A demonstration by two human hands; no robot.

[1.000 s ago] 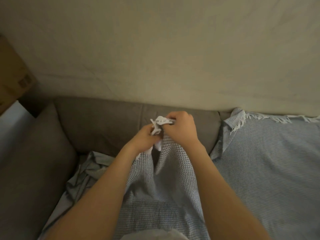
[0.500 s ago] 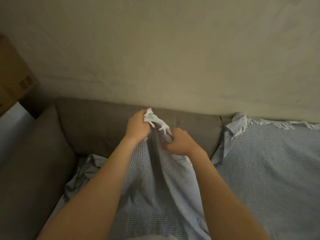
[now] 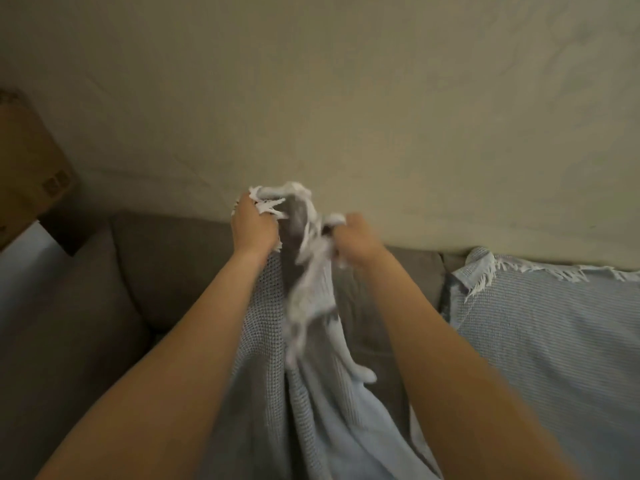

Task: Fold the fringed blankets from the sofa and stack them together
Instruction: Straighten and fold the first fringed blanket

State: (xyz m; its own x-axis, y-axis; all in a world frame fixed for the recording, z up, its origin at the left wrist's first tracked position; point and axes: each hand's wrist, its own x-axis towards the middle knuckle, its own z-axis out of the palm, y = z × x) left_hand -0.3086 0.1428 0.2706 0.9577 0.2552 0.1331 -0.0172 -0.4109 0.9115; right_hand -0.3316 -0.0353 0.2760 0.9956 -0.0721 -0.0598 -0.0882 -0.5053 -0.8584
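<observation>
- Your left hand point(image 3: 254, 225) is curled tight round a top corner of the blanket point(image 3: 263, 341), with the white fringe point(image 3: 277, 194) bunched just above the knuckles.
- Your right hand point(image 3: 356, 237) grips the same fringed edge close beside it. That side is blurred, so you cannot tell how much cloth it really holds.
- Between the two hands the edge sags in a loose twist; it is not pulled flat.
- The blanket hangs from both grips, lifted in front of the sofa point(image 3: 173, 258) back, and its lower part runs down between your forearms and out of view.
- A second blanket point(image 3: 554, 341) lies spread over the sofa seat to your right, its fringe along the top against the wall point(image 3: 381, 98). A cardboard box point(image 3: 27, 168) sits off to the far left.
- Likely risks from here:
  - If the right hand holds only fringe strands, they may slip out and drop that corner.
  - Spreading your hands with the twist in place would probably give a skewed fold.
  - The hanging end could drag on the second blanket and rumple it.
</observation>
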